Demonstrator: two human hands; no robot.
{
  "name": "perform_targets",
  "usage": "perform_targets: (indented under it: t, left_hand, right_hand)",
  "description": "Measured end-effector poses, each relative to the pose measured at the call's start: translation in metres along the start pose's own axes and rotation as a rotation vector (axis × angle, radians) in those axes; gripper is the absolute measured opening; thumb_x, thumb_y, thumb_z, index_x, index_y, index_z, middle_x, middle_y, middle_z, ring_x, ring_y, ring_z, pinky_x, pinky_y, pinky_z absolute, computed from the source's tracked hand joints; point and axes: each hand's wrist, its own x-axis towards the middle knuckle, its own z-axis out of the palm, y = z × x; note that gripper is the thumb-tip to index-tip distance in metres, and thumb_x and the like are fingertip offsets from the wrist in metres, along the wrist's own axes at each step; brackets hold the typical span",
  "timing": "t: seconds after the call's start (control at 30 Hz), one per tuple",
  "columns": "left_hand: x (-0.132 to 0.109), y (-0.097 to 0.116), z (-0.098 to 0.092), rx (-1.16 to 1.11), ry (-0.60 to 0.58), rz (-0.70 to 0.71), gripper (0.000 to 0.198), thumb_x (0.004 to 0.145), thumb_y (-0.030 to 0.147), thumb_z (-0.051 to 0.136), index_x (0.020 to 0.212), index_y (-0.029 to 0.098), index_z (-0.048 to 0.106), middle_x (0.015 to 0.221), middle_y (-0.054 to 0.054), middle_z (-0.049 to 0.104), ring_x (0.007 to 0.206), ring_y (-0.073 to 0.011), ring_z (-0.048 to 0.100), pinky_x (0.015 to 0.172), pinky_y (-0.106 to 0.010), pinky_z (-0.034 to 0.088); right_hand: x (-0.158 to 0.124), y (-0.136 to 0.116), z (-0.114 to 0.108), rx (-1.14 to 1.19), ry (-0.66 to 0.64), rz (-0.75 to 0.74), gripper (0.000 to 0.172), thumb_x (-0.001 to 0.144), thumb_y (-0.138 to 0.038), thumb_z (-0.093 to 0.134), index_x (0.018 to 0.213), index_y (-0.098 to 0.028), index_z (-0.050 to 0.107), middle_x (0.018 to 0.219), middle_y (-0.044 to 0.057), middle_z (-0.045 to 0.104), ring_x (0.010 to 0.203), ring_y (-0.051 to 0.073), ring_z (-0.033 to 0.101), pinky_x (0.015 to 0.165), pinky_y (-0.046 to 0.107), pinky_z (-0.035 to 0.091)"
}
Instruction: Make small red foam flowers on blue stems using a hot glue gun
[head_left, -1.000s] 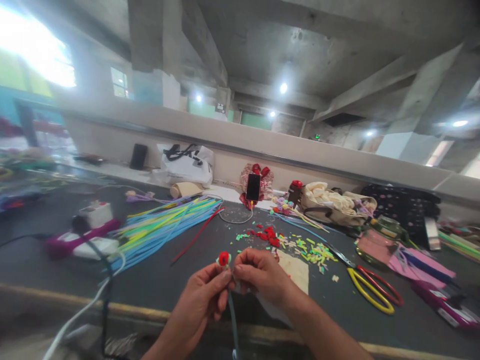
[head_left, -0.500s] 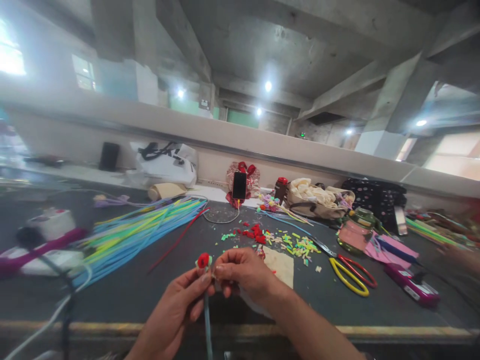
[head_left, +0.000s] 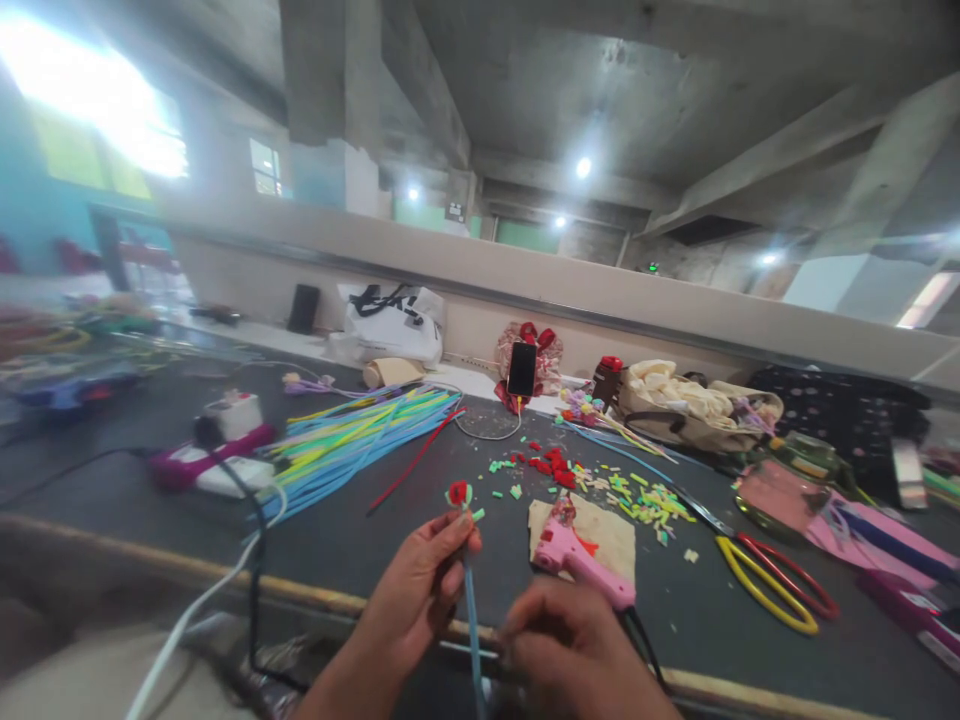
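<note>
The left hand (head_left: 420, 600) has its fingers clamped on a thin blue stem (head_left: 470, 610) topped by a small red flower (head_left: 457, 492), held above the desk's (head_left: 337, 540) near edge. It looks light, bendy and crushable; best pinched just below the bloom. The right hand (head_left: 577, 650) is blurred, so I cannot tell its fingers' state; the pink glue gun (head_left: 581, 558) lies just beyond.

The right hand (head_left: 574, 640) is blurred, so its grip cannot be told; its wrist runs off the bottom edge; it covers the rear of the pink glue gun (head_left: 577, 555); the blue stem (head_left: 472, 630) leaves the frame below; the surface's (head_left: 337, 540) far left is smeared.
</note>
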Motion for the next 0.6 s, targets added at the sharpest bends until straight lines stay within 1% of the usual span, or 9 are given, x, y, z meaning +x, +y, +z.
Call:
perform_targets:
  t: [0.07,0.1,0.17,0.2,0.3,0.33,0.4,0.5,0.6]
  left_hand:
    - [0.001,-0.001,-0.001,0.018,0.004,0.003,0.024,0.054,0.028,0.075,0.061,0.012,0.058,0.049,0.005,0.061,0.023,0.0027,0.037,0.024,-0.007,0.023]
    - [0.001,-0.001,-0.001,0.03,0.007,0.004,0.023,0.054,0.027,0.074,0.061,0.012,0.058,0.05,0.005,0.061,0.023,0.0028,0.036,0.024,-0.007,0.022]
    - [0.001,-0.002,-0.001,0.051,0.009,0.005,0.022,0.055,0.026,0.074,0.061,0.013,0.057,0.051,0.005,0.062,0.023,0.0031,0.035,0.024,-0.007,0.02]
    - [0.001,-0.002,-0.001,0.06,0.008,0.003,0.021,0.056,0.025,0.073,0.061,0.013,0.057,0.051,0.005,0.061,0.023,0.0031,0.035,0.024,-0.007,0.02]
    - [0.0,-0.003,-0.001,0.076,0.013,0.008,0.021,0.056,0.025,0.073,0.061,0.013,0.057,0.05,0.005,0.061,0.024,0.0032,0.034,0.026,-0.008,0.022]
    - [0.0,-0.003,0.0,0.086,0.008,0.008,0.021,0.056,0.025,0.073,0.061,0.013,0.057,0.05,0.006,0.06,0.024,0.0032,0.034,0.026,-0.008,0.022]
    - [-0.001,-0.003,0.001,0.116,-0.005,0.005,0.02,0.057,0.026,0.072,0.06,0.013,0.057,0.048,0.006,0.059,0.023,0.0033,0.031,0.026,-0.009,0.02]
    - [-0.003,-0.003,0.005,0.189,-0.026,-0.014,0.019,0.059,0.027,0.071,0.058,0.012,0.059,0.046,0.005,0.057,0.025,0.0037,0.027,0.027,-0.01,0.017]
    - [-0.001,-0.001,0.014,0.265,-0.056,-0.053,0.019,0.061,0.027,0.069,0.059,0.011,0.06,0.052,0.002,0.061,0.028,0.0032,0.026,0.028,-0.011,0.017]
  right_hand:
    - [-0.012,0.006,-0.005,-0.198,-0.041,-0.028,0.014,0.066,-0.011,0.055,0.069,-0.018,0.067,0.057,-0.003,0.058,0.054,0.01,0.052,0.051,0.018,0.037]
    - [-0.017,0.008,-0.011,-0.281,-0.035,-0.043,0.016,0.067,-0.012,0.054,0.071,-0.019,0.068,0.059,-0.002,0.06,0.055,0.01,0.053,0.052,0.018,0.038]
    - [-0.022,0.008,-0.028,-0.42,0.03,-0.084,0.018,0.073,-0.014,0.049,0.076,-0.019,0.066,0.062,-0.002,0.06,0.053,0.01,0.054,0.053,0.019,0.04]
    - [-0.023,0.009,-0.038,-0.49,0.095,-0.123,0.018,0.076,-0.017,0.046,0.079,-0.019,0.064,0.064,-0.001,0.06,0.055,0.011,0.054,0.054,0.02,0.04]
    - [-0.019,0.012,-0.066,-0.778,0.261,-0.23,0.018,0.081,-0.024,0.044,0.087,-0.021,0.06,0.08,0.004,0.061,0.072,0.016,0.056,0.063,0.025,0.041]
    - [-0.017,0.015,-0.073,-0.874,0.282,-0.228,0.017,0.08,-0.026,0.046,0.09,-0.022,0.059,0.085,0.004,0.061,0.077,0.018,0.055,0.066,0.028,0.04]
    - [-0.011,0.02,-0.08,-1.011,0.285,-0.175,0.02,0.077,-0.031,0.051,0.095,-0.025,0.057,0.089,0.005,0.06,0.082,0.021,0.054,0.068,0.031,0.039]
    - [-0.005,0.027,-0.081,-1.063,0.258,-0.089,0.026,0.075,-0.033,0.053,0.1,-0.025,0.055,0.089,0.004,0.061,0.083,0.022,0.054,0.068,0.031,0.039]
    - [-0.001,0.027,-0.083,-0.998,0.265,-0.055,0.023,0.079,-0.033,0.047,0.099,-0.024,0.055,0.089,0.004,0.062,0.081,0.02,0.056,0.067,0.029,0.038]
